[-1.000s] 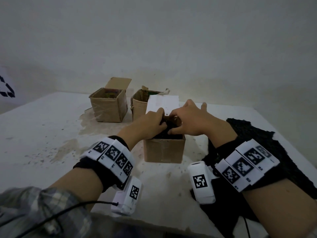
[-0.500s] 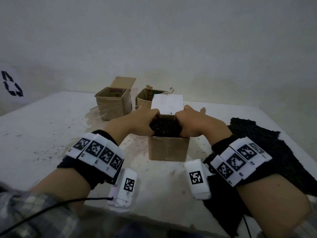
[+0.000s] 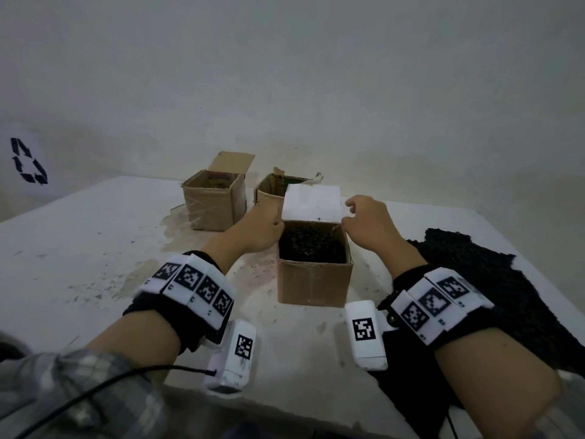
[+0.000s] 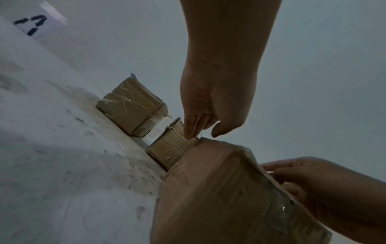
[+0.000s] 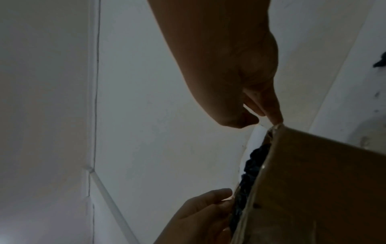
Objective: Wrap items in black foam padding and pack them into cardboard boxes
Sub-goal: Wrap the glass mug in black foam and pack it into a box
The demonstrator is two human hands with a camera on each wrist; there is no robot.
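Now that both hands have left the black foam bundle (image 3: 311, 245) sunk inside the front cardboard box (image 3: 315, 282), the left hand (image 3: 262, 231) and right hand (image 3: 367, 223) pinch its white flap (image 3: 311, 205) at 12 o'clock, so closing looks next

No legible words or numbers appear. A black three-arrow recycling symbol (image 3: 28, 161) is printed on a white sheet left of the white table (image 3: 82, 248). Black-and-white square coded markers (image 3: 198, 284) cover both white wristbands.
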